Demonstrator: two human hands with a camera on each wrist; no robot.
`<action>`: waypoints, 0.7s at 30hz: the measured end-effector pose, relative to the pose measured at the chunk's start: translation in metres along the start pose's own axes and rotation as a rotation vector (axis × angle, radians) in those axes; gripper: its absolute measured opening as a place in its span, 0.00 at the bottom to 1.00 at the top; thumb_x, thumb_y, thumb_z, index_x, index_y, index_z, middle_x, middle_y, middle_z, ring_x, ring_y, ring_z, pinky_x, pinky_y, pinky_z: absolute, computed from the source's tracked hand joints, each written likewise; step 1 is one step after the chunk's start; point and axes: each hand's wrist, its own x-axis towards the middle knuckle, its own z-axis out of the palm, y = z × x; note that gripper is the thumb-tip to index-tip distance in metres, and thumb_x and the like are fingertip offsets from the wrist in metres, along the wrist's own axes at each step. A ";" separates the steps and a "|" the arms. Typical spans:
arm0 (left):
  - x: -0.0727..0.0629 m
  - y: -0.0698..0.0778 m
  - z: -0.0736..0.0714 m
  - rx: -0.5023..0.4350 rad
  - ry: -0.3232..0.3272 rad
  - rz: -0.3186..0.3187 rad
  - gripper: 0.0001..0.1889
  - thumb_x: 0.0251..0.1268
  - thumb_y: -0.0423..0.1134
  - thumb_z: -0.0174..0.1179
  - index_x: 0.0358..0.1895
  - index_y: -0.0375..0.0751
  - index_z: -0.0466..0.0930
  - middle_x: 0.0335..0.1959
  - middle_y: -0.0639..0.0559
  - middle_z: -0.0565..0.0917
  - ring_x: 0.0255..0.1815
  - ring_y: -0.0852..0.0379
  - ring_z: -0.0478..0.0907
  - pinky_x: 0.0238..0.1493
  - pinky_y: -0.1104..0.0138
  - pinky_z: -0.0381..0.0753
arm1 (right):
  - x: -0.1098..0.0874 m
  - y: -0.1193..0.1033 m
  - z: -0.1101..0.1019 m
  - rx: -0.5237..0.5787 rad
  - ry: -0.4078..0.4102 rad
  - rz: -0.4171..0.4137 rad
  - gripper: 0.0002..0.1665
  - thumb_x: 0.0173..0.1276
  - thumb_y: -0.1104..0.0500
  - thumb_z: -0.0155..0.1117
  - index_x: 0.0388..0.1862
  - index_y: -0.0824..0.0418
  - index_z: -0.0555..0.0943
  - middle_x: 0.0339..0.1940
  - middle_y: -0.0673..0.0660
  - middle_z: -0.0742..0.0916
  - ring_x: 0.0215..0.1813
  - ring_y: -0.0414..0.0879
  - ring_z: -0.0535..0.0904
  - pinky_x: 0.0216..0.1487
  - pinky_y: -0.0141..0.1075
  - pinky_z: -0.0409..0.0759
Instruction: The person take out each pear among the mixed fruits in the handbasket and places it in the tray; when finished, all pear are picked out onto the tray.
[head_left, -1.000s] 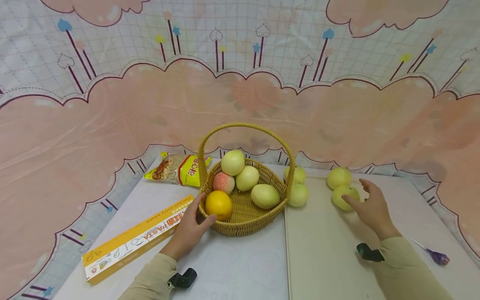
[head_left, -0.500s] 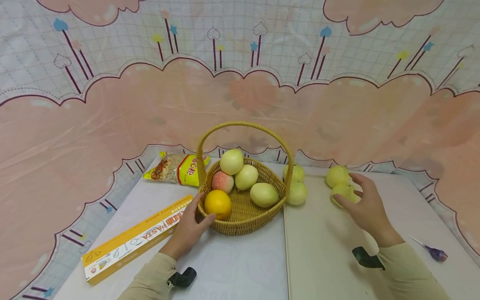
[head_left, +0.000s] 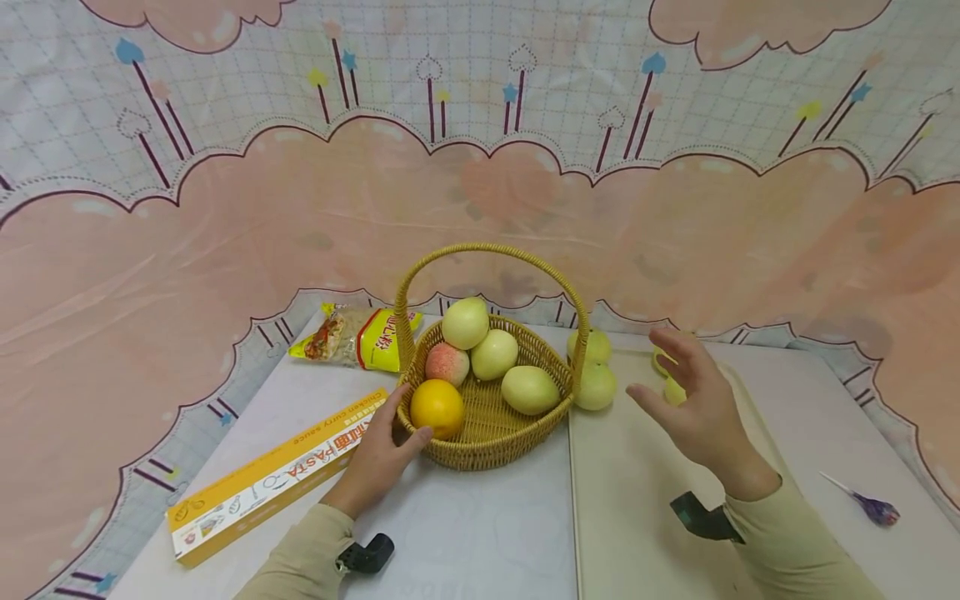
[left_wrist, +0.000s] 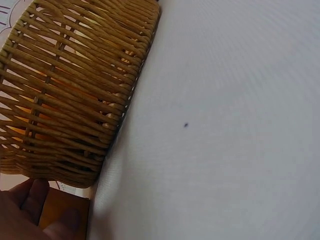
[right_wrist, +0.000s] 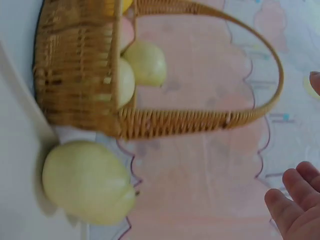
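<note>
A wicker basket (head_left: 480, 454) with a tall arched handle holds an orange (head_left: 437, 409), a pinkish-red peach (head_left: 447, 364) and several pale green fruits (head_left: 466, 323). My left hand (head_left: 380, 462) rests at the basket's front left corner, fingers along its side and thumb near the rim. In the left wrist view its fingertips meet the wicker wall (left_wrist: 70, 90). Over the cream tray my right hand (head_left: 701, 408) is raised with fingers spread, holding nothing. Behind it, two pale green fruits (head_left: 675, 392) are mostly hidden. Two more pale green fruits (head_left: 596, 387) sit close beside the basket's right side.
A long yellow and white pasta box (head_left: 277, 475) lies at the left. Behind it is a yellow noodle bag (head_left: 360, 337). The cream tray (head_left: 637, 500) covers the right part of the table, and a wrapped lollipop (head_left: 873, 510) lies beyond its right edge. Patterned cloth (head_left: 480, 192) hangs behind.
My right hand has moved left, away from the two fruits at the back right, and now covers most of them in the head view. The left hand and basket stay put.
</note>
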 end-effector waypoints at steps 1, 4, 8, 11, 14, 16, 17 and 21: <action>0.000 0.000 0.000 -0.002 0.000 0.000 0.43 0.72 0.53 0.60 0.80 0.42 0.48 0.79 0.37 0.51 0.79 0.38 0.46 0.76 0.43 0.46 | 0.000 -0.003 0.004 0.013 -0.006 -0.023 0.45 0.48 0.83 0.72 0.67 0.72 0.68 0.65 0.45 0.75 0.68 0.39 0.71 0.65 0.25 0.69; -0.001 0.001 -0.001 -0.007 -0.004 -0.002 0.43 0.72 0.54 0.59 0.80 0.42 0.47 0.80 0.37 0.50 0.79 0.38 0.45 0.76 0.43 0.45 | 0.000 -0.011 0.016 0.060 -0.034 -0.103 0.45 0.46 0.84 0.72 0.66 0.73 0.70 0.66 0.45 0.76 0.68 0.40 0.72 0.66 0.28 0.70; -0.001 0.001 -0.002 -0.008 -0.007 -0.001 0.43 0.73 0.55 0.58 0.81 0.42 0.46 0.80 0.36 0.49 0.79 0.37 0.44 0.76 0.42 0.45 | 0.000 -0.017 0.035 0.130 -0.092 -0.202 0.46 0.43 0.83 0.74 0.65 0.74 0.72 0.65 0.56 0.79 0.68 0.42 0.73 0.66 0.31 0.71; -0.001 0.002 -0.002 -0.013 -0.008 0.002 0.43 0.73 0.54 0.58 0.81 0.41 0.46 0.80 0.36 0.49 0.79 0.38 0.44 0.76 0.43 0.44 | 0.001 -0.018 0.050 0.141 -0.143 -0.207 0.45 0.45 0.81 0.75 0.66 0.74 0.71 0.64 0.65 0.79 0.68 0.42 0.73 0.66 0.33 0.71; -0.001 0.002 -0.002 -0.018 -0.009 0.005 0.43 0.73 0.54 0.58 0.81 0.41 0.46 0.80 0.37 0.49 0.79 0.38 0.44 0.76 0.43 0.44 | 0.006 -0.017 0.064 0.120 -0.186 -0.156 0.44 0.49 0.77 0.77 0.67 0.71 0.71 0.64 0.67 0.79 0.68 0.49 0.74 0.66 0.38 0.72; -0.001 0.002 -0.002 -0.018 -0.007 0.008 0.43 0.73 0.54 0.58 0.81 0.41 0.46 0.80 0.37 0.49 0.79 0.37 0.44 0.76 0.43 0.44 | 0.011 -0.017 0.072 0.099 -0.210 -0.116 0.43 0.53 0.74 0.77 0.68 0.70 0.71 0.66 0.65 0.78 0.68 0.54 0.74 0.65 0.45 0.74; -0.001 0.001 -0.001 -0.017 -0.006 0.009 0.43 0.73 0.54 0.58 0.81 0.41 0.47 0.80 0.37 0.49 0.79 0.38 0.44 0.76 0.43 0.44 | 0.014 -0.017 0.076 0.096 -0.220 -0.095 0.42 0.54 0.72 0.77 0.68 0.70 0.70 0.66 0.65 0.78 0.68 0.57 0.73 0.65 0.48 0.74; -0.001 0.000 -0.001 -0.015 -0.004 0.015 0.43 0.73 0.55 0.58 0.81 0.41 0.47 0.80 0.37 0.49 0.79 0.38 0.44 0.76 0.43 0.45 | 0.025 -0.015 0.091 0.119 -0.249 -0.024 0.41 0.56 0.69 0.77 0.68 0.70 0.69 0.68 0.65 0.76 0.68 0.63 0.71 0.63 0.54 0.75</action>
